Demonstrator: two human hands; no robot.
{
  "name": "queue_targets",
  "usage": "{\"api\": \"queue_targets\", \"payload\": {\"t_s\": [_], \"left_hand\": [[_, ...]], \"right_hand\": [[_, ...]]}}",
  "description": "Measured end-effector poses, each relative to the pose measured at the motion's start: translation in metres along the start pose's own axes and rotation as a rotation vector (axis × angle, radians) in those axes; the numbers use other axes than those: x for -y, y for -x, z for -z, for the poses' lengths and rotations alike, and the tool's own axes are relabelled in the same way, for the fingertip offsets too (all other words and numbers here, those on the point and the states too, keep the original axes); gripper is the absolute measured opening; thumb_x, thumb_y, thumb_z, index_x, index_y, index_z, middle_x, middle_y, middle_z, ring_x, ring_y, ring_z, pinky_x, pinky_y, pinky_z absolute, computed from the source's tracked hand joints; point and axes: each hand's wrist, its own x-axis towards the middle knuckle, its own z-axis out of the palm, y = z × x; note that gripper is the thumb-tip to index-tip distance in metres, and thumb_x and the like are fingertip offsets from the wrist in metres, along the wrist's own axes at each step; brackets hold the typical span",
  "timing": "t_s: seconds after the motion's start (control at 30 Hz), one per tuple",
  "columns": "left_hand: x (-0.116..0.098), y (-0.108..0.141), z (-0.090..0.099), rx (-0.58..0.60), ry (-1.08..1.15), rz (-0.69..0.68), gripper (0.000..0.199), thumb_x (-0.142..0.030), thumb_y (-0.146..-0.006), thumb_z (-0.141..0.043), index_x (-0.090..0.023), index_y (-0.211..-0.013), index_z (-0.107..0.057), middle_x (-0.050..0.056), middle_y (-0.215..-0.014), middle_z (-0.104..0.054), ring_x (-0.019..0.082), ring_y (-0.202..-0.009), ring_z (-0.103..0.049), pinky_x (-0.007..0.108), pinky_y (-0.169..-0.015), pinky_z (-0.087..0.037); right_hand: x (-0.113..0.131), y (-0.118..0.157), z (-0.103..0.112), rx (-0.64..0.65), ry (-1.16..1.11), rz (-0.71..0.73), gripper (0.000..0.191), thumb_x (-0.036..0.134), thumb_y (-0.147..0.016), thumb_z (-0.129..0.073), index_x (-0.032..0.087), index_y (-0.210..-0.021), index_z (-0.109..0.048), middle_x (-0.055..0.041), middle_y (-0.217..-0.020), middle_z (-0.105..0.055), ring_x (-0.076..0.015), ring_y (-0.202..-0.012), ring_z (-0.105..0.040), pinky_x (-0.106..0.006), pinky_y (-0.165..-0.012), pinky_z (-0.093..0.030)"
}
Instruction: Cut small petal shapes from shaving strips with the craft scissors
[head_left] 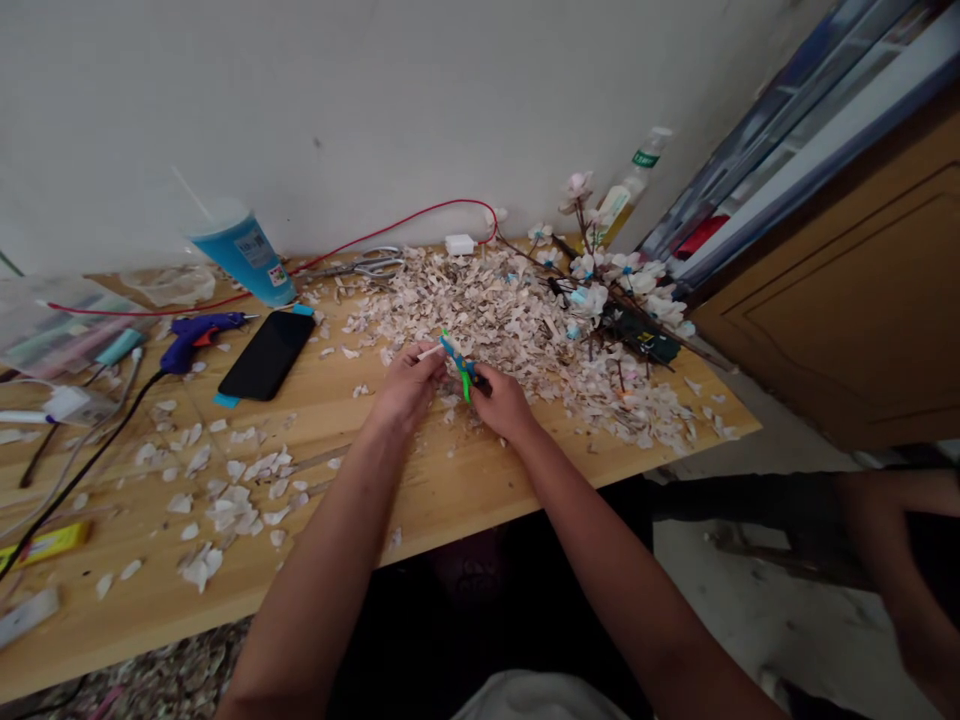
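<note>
My left hand (409, 382) is closed, pinching a small whitish strip (430, 352) between thumb and fingertips. Close beside it, my right hand (504, 402) is wrapped round a pair of scissors (457, 360) with bright green and blue parts. The scissors point up and left, their tip close to the left fingertips; whether they touch the strip I cannot tell. Just beyond both hands spreads a heap of pale shell-like flakes (510, 310). A branch with white and pale blue flowers (592, 270) rests across the heap's right side.
On the wooden table (450, 500) are a black phone (268, 355), a purple glue gun (191, 340), a blue cup (251, 255) and metal scissors (379, 262). A bottle (630, 190) leans by the wall. Loose petals (232, 510) lie left. Another person's arm (889, 560) shows at right.
</note>
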Motion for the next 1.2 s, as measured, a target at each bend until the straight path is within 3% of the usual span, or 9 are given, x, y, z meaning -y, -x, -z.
{"api": "queue_targets", "payload": {"t_s": [0.07, 0.17, 0.3, 0.5, 0.67, 0.87, 1.2], "left_hand": [[0.001, 0.004, -0.005, 0.025, 0.091, 0.044, 0.024, -0.025, -0.067, -0.086, -0.015, -0.073, -0.065, -0.004, -0.061, -0.055, 0.007, -0.055, -0.051, 0.02, -0.055, -0.044], [0.007, 0.008, -0.012, -0.029, 0.183, 0.078, 0.021, -0.025, -0.072, -0.084, -0.015, -0.076, -0.066, -0.001, -0.069, -0.063, 0.009, -0.062, -0.058, 0.021, -0.063, -0.049], [0.018, 0.007, -0.015, -0.105, 0.2, 0.015, 0.018, -0.025, -0.076, -0.081, -0.016, -0.075, -0.066, -0.001, -0.067, -0.063, 0.008, -0.061, -0.058, 0.02, -0.063, -0.049], [0.025, -0.003, 0.0, -0.129, -0.1, -0.197, 0.018, -0.03, -0.074, -0.081, -0.018, -0.079, -0.069, -0.001, -0.072, -0.068, 0.009, -0.062, -0.059, 0.021, -0.062, -0.048], [0.022, -0.005, 0.005, -0.145, -0.353, -0.293, 0.018, -0.031, -0.077, -0.077, -0.017, -0.074, -0.067, 0.0, -0.065, -0.065, 0.011, -0.06, -0.058, 0.022, -0.058, -0.044], [0.022, -0.005, 0.005, -0.165, -0.433, -0.311, 0.017, -0.029, -0.08, -0.074, -0.017, -0.071, -0.065, 0.0, -0.064, -0.065, 0.011, -0.058, -0.057, 0.022, -0.058, -0.043], [0.012, -0.004, 0.005, -0.134, -0.488, -0.304, 0.016, -0.025, -0.078, -0.075, -0.017, -0.067, -0.065, 0.0, -0.061, -0.065, 0.011, -0.057, -0.057, 0.022, -0.058, -0.042]], "right_hand": [[-0.002, 0.0, -0.001, -0.012, -0.002, 0.0, 0.027, 0.025, -0.084, -0.057, 0.024, -0.108, -0.069, -0.0064, -0.092, -0.073, -0.0224, -0.082, -0.066, -0.032, -0.073, -0.048], [-0.004, -0.001, -0.001, -0.015, 0.011, 0.002, 0.028, 0.025, -0.083, -0.056, 0.022, -0.108, -0.069, -0.0074, -0.092, -0.073, -0.0234, -0.082, -0.066, -0.034, -0.074, -0.048], [-0.002, 0.0, -0.001, -0.006, -0.001, 0.008, 0.027, 0.025, -0.083, -0.056, 0.022, -0.107, -0.069, -0.0079, -0.094, -0.072, -0.0236, -0.084, -0.066, -0.035, -0.075, -0.049], [0.004, 0.002, 0.004, 0.046, -0.016, 0.015, 0.028, 0.037, -0.083, -0.063, 0.023, -0.108, -0.068, -0.0055, -0.09, -0.072, -0.0217, -0.081, -0.065, -0.031, -0.071, -0.046], [0.004, 0.002, 0.006, 0.062, -0.042, 0.019, 0.024, 0.038, -0.084, -0.062, 0.023, -0.102, -0.069, -0.0039, -0.085, -0.071, -0.02, -0.076, -0.063, -0.029, -0.068, -0.045], [0.004, 0.002, 0.005, 0.06, -0.025, 0.021, 0.028, 0.032, -0.084, -0.063, 0.025, -0.111, -0.068, -0.0054, -0.097, -0.073, -0.022, -0.087, -0.066, -0.032, -0.076, -0.048], [0.005, 0.001, 0.004, 0.059, 0.019, 0.022, 0.025, 0.033, -0.085, -0.063, 0.024, -0.107, -0.068, -0.005, -0.091, -0.072, -0.0213, -0.081, -0.064, -0.03, -0.07, -0.045]]}}
